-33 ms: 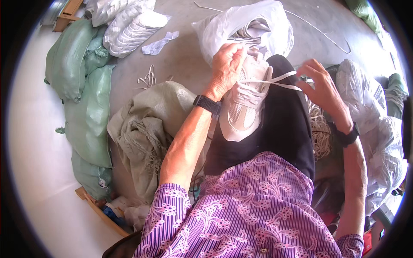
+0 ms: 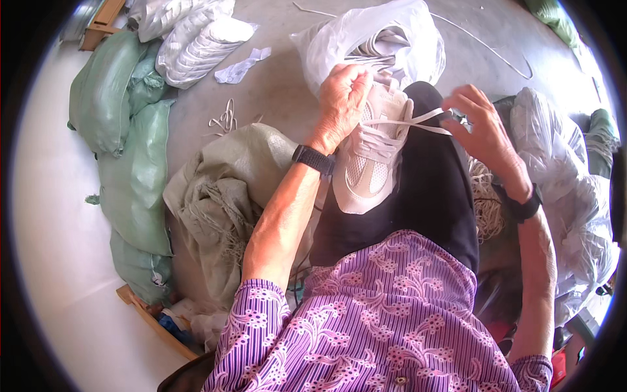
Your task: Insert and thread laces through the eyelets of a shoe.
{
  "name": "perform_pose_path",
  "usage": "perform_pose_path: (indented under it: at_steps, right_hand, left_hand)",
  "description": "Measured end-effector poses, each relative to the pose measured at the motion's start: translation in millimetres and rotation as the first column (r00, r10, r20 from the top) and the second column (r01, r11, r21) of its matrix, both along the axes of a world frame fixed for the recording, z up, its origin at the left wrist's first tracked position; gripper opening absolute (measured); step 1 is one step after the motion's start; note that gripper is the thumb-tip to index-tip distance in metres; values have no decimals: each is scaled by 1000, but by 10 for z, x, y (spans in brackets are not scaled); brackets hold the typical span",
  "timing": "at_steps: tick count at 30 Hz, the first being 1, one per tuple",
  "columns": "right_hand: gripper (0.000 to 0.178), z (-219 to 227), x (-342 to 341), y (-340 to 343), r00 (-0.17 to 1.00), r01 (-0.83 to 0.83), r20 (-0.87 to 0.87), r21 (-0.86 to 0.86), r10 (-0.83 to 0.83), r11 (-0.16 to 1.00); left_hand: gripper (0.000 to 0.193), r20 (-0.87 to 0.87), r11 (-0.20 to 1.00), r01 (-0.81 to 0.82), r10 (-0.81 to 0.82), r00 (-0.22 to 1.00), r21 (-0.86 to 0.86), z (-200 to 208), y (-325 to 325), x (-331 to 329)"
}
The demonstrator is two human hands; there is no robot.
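A pale beige and white sneaker [image 2: 367, 186] rests on my dark-trousered lap, its toe toward me. My left hand [image 2: 343, 104] is closed on the sneaker's upper left side near the ankle opening; its fingertips are partly hidden. White shoelaces [image 2: 421, 120] cross over the sneaker and stretch to the right. At their outer ends is my right hand [image 2: 484, 127], its thumb and fingers curled about the laces. The exact pinch is slightly blurred.
Beyond the sneaker stands an open white plastic bag [image 2: 307, 49] with pale striped items inside. Green sacks [image 2: 137, 176] line the left side, near a crumpled beige sack [image 2: 215, 189]. A bundle of laces [image 2: 486, 206] hangs by my right leg, beside plastic-wrapped bundles [image 2: 545, 144].
My right hand has shifted slightly left, toward the sneaker, along with the lace ends. My left hand and the sneaker stay nearly in place.
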State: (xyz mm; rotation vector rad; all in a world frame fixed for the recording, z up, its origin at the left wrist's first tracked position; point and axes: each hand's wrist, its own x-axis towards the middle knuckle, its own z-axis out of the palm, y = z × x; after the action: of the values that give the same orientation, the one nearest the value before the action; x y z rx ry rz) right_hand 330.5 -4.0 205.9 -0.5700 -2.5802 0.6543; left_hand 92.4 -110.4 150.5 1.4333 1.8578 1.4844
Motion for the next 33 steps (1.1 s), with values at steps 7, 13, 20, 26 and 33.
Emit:
perform_pose_path:
  at_steps: [7, 13, 20, 26, 33]
  right_hand:
    - [15, -153, -548, -347, 996, -85, -10, -159, 84, 984]
    - [14, -128, -634, -464, 996, -24, 83, 135, 13, 991]
    - [14, -91, -557, -390, 998, 49, 53, -57, -46, 997]
    - [9, -136, -506, -340, 989, -135, -78, -146, 125, 980]
    - [11, 260, -180, -330, 993, -90, 18, -488, 113, 868]
  left_hand:
    - [16, -279, 1000, -21, 17, 960, -10, 147, -211, 40]
    - [17, -258, 999, -29, 36, 965, 31, 107, -214, 58]
    - [15, -272, 1000, -7, 9, 962, 8, 172, -161, -2]
    - [15, -235, 980, 140, -170, 957, -140, 592, 24, 102]
    - [19, -167, 762, 400, -543, 823, -509, 637, 221, 253]
